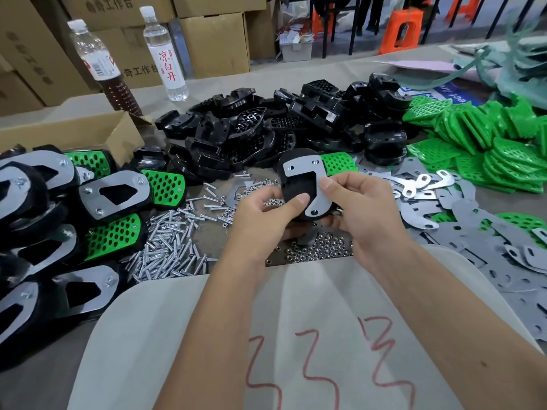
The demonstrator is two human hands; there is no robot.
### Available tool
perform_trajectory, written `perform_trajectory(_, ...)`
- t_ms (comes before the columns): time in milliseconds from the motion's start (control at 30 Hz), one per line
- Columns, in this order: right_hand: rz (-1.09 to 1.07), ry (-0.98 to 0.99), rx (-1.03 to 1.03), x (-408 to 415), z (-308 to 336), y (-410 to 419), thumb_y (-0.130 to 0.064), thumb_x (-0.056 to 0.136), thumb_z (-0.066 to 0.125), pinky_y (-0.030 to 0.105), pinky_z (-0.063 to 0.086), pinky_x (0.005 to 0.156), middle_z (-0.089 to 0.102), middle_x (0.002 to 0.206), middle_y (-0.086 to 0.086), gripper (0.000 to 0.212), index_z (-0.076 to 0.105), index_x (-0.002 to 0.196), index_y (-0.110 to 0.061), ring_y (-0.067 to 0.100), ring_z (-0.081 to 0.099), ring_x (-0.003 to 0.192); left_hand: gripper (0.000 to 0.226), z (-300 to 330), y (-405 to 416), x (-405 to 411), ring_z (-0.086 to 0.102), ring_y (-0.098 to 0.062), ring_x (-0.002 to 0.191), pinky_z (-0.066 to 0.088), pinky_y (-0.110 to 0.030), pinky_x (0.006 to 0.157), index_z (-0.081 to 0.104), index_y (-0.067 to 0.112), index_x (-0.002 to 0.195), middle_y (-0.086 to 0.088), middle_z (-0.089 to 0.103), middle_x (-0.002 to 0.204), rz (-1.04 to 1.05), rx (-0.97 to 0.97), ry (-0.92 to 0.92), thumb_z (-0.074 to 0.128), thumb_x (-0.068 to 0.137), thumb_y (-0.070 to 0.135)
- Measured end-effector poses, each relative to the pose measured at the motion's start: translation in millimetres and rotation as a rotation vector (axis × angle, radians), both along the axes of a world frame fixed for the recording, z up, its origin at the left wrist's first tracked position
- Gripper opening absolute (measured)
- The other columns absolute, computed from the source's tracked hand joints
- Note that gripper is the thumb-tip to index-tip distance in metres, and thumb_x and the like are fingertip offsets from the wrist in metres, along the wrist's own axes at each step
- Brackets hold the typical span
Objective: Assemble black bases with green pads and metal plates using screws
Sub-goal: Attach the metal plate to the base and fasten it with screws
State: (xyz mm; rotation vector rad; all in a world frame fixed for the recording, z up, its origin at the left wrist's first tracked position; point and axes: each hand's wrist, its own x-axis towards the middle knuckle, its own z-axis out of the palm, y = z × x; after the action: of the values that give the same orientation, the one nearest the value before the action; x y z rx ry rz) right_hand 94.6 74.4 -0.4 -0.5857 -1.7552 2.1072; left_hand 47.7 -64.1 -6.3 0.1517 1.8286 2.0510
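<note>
The cloth [296, 335] with red marks lies nearest. Above it, the left hand [263, 216] and right hand [355, 208] pinch one black base [296, 184]; thumbs press the metal plate [313, 184] over the green pad [337, 164]. I think the holes must line up before taking screws [168, 247].
</note>
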Motion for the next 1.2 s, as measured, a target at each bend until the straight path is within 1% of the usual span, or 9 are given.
perform_trajectory(100,0.013,-0.002,-0.023,1,1,1,-0.014,0.100,0.067,0.026,0.052,0.049,0.072,0.072,0.007,0.026,0.069,0.074,-0.013,0.014,0.063,0.055,0.012,5,-2,2,0.077,-0.027,0.074,0.062,-0.029,0.063,0.071,0.004,0.104,-0.017,0.080,0.093,-0.050,0.053,-0.055,0.073,0.095,0.010)
perform_trajectory(300,0.003,0.024,-0.075,2,4,-2,-0.012,0.100,0.066,0.023,0.049,0.042,0.071,0.067,0.009,0.027,0.068,0.074,-0.008,0.015,0.060,0.042,0.007,6,-4,0,0.075,-0.028,0.072,0.063,-0.030,0.066,0.065,0.006,0.100,-0.018,0.079,0.094,-0.111,0.072,-0.092,0.070,0.096,0.009)
perform_trajectory(467,-0.071,0.005,0.055,-1,0,-3,-0.019,0.094,0.075,0.049,0.058,0.072,0.073,0.079,0.022,0.020,0.071,0.077,-0.010,0.022,0.061,0.061,0.019,3,1,-1,0.074,-0.034,0.072,0.064,-0.032,0.064,0.055,0.008,0.085,-0.020,0.078,0.092,-0.076,0.035,-0.097,0.066,0.099,0.003)
perform_trajectory(567,-0.123,0.010,0.093,-2,-4,-4,-0.020,0.094,0.076,0.036,0.049,0.063,0.070,0.072,0.013,0.023,0.071,0.071,-0.016,0.016,0.054,0.057,0.015,1,3,-1,0.071,-0.029,0.062,0.059,-0.027,0.056,0.053,0.007,0.091,-0.022,0.078,0.091,-0.061,0.002,-0.072,0.065,0.100,0.006)
perform_trajectory(633,-0.143,0.013,0.097,-3,-6,-6,-0.021,0.093,0.077,0.035,0.050,0.063,0.068,0.070,0.009,0.025,0.071,0.068,-0.018,0.014,0.055,0.056,0.017,0,5,-1,0.069,-0.025,0.058,0.057,-0.025,0.053,0.052,0.008,0.091,-0.025,0.077,0.095,-0.042,-0.019,-0.055,0.065,0.101,0.008)
perform_trajectory(733,-0.172,0.032,0.107,-2,-7,-8,-0.021,0.091,0.078,0.054,0.057,0.072,0.068,0.081,0.030,0.025,0.072,0.067,-0.017,0.027,0.058,0.069,0.018,-1,8,2,0.066,-0.022,0.056,0.055,-0.023,0.051,0.050,0.009,0.092,-0.025,0.077,0.095,-0.030,-0.032,-0.034,0.065,0.102,0.009)
perform_trajectory(833,-0.198,0.044,0.082,-3,-9,-8,-0.020,0.089,0.078,0.066,0.056,0.080,0.066,0.089,0.037,0.022,0.072,0.069,-0.013,0.031,0.058,0.073,0.022,-3,9,3,0.065,-0.019,0.054,0.056,-0.023,0.053,0.047,0.010,0.091,-0.017,0.078,0.088,-0.038,-0.049,-0.011,0.067,0.101,0.012)
perform_trajectory(1033,-0.233,0.065,0.121,-4,-14,-9,-0.021,0.090,0.078,0.057,0.053,0.069,0.063,0.089,0.038,0.025,0.069,0.071,-0.008,0.028,0.055,0.070,0.013,0,12,5,0.066,-0.025,0.059,0.061,-0.032,0.065,0.054,0.010,0.096,-0.005,0.075,0.075,-0.030,0.029,-0.020,0.067,0.099,0.009)
perform_trajectory(1200,-0.225,0.101,0.195,-3,-15,-10,-0.023,0.091,0.076,0.058,0.054,0.068,0.062,0.082,0.032,0.025,0.068,0.072,-0.009,0.025,0.052,0.067,0.012,1,10,5,0.064,-0.023,0.058,0.060,-0.031,0.062,0.055,0.006,0.100,-0.003,0.074,0.077,0.004,0.079,-0.068,0.067,0.099,0.006)
